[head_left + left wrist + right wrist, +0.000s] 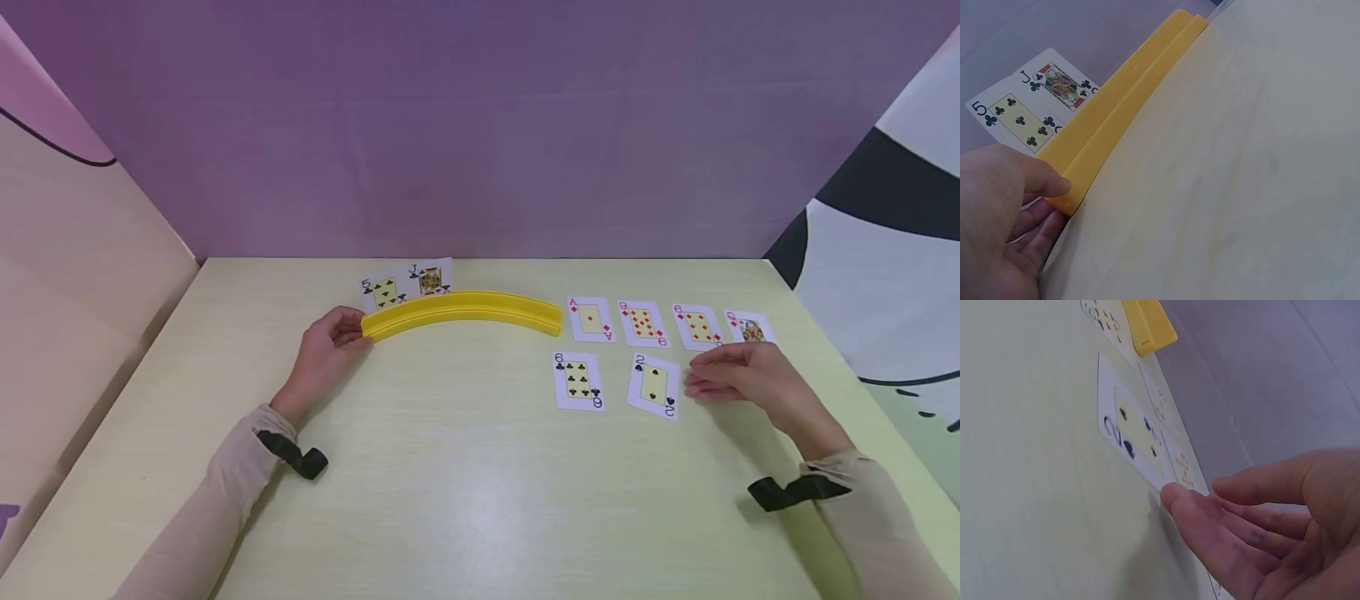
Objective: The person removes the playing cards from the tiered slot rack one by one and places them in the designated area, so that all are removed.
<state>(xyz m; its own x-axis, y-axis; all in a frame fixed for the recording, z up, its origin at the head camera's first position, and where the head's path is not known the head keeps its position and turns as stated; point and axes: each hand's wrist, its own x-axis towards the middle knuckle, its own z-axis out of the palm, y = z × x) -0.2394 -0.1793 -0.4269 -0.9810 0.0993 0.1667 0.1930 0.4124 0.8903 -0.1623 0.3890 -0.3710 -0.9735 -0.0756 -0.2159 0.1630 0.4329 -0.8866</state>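
Note:
My left hand [324, 357] grips the left end of a curved yellow playing card holder [472, 307]. Its thumb lies on the front face in the left wrist view. Two cards stand in the holder's left part: the five of clubs [1019, 119] and the jack of clubs [1059, 84], their lower edges hidden. On the right, my right hand [753, 383] hovers just beside the two of spades [653, 387], fingers loosely bent and nothing between them. That card lies tilted on the table, left of the fingertips.
Face up in a back row lie the ace [591, 319], nine [642, 323], six [697, 327] and queen of diamonds [750, 327], the queen partly covered by the right hand. Left of the two lies the six of clubs [578, 381]. A purple wall [480, 133] borders the table's back edge.

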